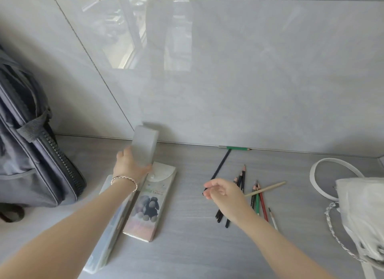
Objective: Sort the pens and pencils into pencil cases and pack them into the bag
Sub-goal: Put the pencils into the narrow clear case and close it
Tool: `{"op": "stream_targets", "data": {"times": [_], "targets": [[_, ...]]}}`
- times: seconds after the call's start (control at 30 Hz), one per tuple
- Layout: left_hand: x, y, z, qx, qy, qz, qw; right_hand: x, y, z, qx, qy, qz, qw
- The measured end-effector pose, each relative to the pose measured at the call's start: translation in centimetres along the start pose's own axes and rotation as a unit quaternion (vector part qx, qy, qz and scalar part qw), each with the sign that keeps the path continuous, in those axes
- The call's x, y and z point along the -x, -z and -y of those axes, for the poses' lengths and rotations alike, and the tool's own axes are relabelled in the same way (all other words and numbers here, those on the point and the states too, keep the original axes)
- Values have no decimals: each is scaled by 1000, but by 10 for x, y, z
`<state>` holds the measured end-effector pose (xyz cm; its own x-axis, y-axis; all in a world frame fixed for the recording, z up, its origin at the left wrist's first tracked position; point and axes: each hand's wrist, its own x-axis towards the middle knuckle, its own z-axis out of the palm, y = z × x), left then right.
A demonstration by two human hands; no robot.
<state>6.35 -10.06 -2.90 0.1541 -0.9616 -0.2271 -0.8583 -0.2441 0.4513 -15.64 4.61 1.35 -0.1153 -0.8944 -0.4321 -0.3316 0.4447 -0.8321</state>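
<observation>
My left hand (131,164) grips a grey lid (145,147) and holds it tilted up above the top end of two pencil cases. One case (147,212) shows a sheep picture and has a white snap flap. The other, translucent case (108,243) lies partly under my left forearm. My right hand (223,195) hovers with loosely curled fingers over a loose pile of pencils (257,197). Its fingertips are at the near end of a long black pencil (221,165); whether they touch it is unclear. A green pencil (236,148) lies against the wall.
A grey backpack (31,154) with an open zip stands at the left against the tiled wall. A white handbag (363,216) with a strap and braided cord lies at the right edge. A thin paintbrush (273,218) and a wooden stick (268,188) lie among the pencils.
</observation>
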Motion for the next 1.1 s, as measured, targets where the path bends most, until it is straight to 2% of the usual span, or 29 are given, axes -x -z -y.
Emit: {"op": "stream_targets", "data": {"times": [0.1,0.17,0.23,0.37,0.43,0.5,0.6,0.73,0.77,0.87,0.9,0.93,1.03,1.1], "targets": [[20,6,-18,114,-114,-56,985,1,-3,3,-23,27,-26,999],[37,12,-37,158,-191,-48,968,3,-2,10,-50,54,-56,996],[58,16,-57,215,-242,24,946,5,1,20,-92,77,-77,990],[111,14,-90,290,-256,259,885,6,13,37,-199,87,-81,973],[128,8,-97,299,-237,320,867,6,20,33,-251,44,-96,962],[139,3,-98,291,-189,365,864,10,23,26,-296,3,-115,948],[151,-3,-99,313,-136,406,848,20,27,7,-332,-21,-129,934],[158,-7,-90,438,-70,420,791,27,35,-23,-500,-46,-7,865],[158,-8,-86,466,-41,430,772,28,37,-32,-519,-54,1,853],[156,-10,-77,510,81,493,700,27,36,-51,-508,-100,-37,854],[154,-9,-73,503,100,500,698,26,32,-53,-471,-99,-46,875],[153,-8,-71,489,107,495,710,27,29,-54,-419,-101,-60,900],[155,-7,-68,443,94,422,786,36,24,-49,-251,-86,-67,962],[154,-9,-67,390,80,353,846,38,27,-59,-91,-45,-76,992]]}}
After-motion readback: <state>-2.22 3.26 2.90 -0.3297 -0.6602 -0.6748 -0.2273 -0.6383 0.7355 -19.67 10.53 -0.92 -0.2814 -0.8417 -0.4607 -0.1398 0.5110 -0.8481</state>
